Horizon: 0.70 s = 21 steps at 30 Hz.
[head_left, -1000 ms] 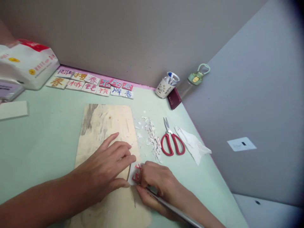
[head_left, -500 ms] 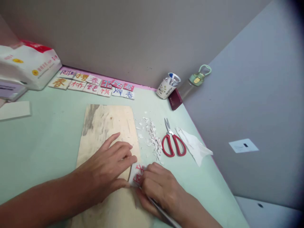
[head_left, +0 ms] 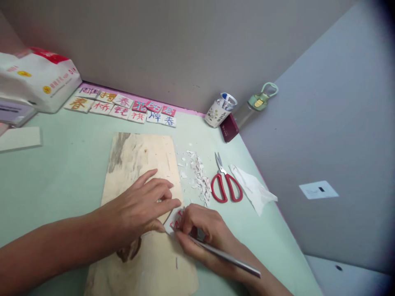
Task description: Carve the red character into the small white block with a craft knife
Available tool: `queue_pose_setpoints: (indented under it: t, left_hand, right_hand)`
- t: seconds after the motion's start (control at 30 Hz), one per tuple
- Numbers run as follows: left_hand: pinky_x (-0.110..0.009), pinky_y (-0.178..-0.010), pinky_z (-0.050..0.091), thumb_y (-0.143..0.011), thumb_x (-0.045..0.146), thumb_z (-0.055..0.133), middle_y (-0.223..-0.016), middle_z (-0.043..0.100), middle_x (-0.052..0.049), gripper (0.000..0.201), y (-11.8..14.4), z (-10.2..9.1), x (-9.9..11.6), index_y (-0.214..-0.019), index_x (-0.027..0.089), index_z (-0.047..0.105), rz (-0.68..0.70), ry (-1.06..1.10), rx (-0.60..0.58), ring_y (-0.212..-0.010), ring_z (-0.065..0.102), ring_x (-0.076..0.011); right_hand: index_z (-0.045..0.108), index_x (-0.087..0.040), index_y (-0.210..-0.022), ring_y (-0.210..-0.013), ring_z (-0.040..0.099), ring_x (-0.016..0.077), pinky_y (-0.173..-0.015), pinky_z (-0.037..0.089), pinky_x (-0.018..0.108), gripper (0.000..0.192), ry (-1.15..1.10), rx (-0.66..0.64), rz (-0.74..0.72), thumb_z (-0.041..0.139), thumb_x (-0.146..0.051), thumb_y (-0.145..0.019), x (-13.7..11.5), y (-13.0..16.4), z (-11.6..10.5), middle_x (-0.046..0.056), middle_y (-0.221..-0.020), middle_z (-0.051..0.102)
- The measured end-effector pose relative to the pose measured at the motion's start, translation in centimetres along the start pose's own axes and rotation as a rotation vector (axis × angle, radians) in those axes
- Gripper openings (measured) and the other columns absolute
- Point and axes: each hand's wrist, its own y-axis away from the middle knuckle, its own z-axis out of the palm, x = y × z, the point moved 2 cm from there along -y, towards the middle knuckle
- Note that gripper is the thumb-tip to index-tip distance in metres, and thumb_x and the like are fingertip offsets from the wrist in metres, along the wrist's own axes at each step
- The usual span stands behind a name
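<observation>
The left hand (head_left: 140, 207) lies flat, palm down, on the wooden board (head_left: 138, 156), fingers spread and pointing right. The right hand (head_left: 202, 232) sits just beside it at the board's right edge, fingers curled tight in a pinch. Both bare arms reach in from the bottom.

Even, soft indoor light, moderately bright; no glare. Faint shadow under the left hand (head_left: 140, 207) on the wooden board (head_left: 138, 160). Dark vignette at 1–2 o'clock corner. Wide-angle stretch toward the edges, worst at 3 and 9 o'clock. Overall slightly soft, centre sharpest.
</observation>
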Motion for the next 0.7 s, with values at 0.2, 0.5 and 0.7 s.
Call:
queue_pose_setpoints:
  t: [0.2, 0.5, 0.7]
  left_hand:
    - [-0.056, -0.124, 0.015, -0.084, 0.022, 0.089, -0.108, 0.065, -0.004, 0.049, -0.21, -0.13, 0.17, -0.122, 0.025, 0.057, -0.009, -0.023, -0.016, -0.123, 0.058, -0.029]
    - [-0.058, -0.124, 0.014, -0.083, 0.02, 0.091, -0.11, 0.065, -0.004, 0.055, -0.01, -0.32, 0.22, -0.124, 0.024, 0.055, -0.007, -0.019, -0.028, -0.124, 0.058, -0.0291]
    - [-0.057, -0.125, 0.012, -0.082, 0.015, 0.09, -0.112, 0.065, -0.004, 0.057, -0.1, -0.6, 0.32, -0.126, 0.025, 0.054, -0.027, 0.005, -0.052, -0.126, 0.057, -0.0283]
  right_hand:
    - [0.045, -0.023, -0.076, -0.069, 0.051, 0.0134, -0.062, 0.039, 0.026, 0.024, -0.009, -0.041, 0.04, 0.057, -0.015, -0.095, -0.37, -0.36, -0.26, -0.003, -0.074, 0.055]
    - [0.043, -0.024, -0.076, -0.07, 0.051, 0.014, -0.063, 0.039, 0.026, 0.024, 0.047, -0.078, -0.038, 0.055, -0.012, -0.094, -0.57, -0.54, -0.45, -0.002, -0.075, 0.054]
    - [0.041, -0.024, -0.076, -0.068, 0.05, 0.0138, -0.063, 0.039, 0.026, 0.025, 0.067, -0.08, -0.036, 0.054, -0.01, -0.093, -0.71, -0.44, -0.45, -0.002, -0.074, 0.053]
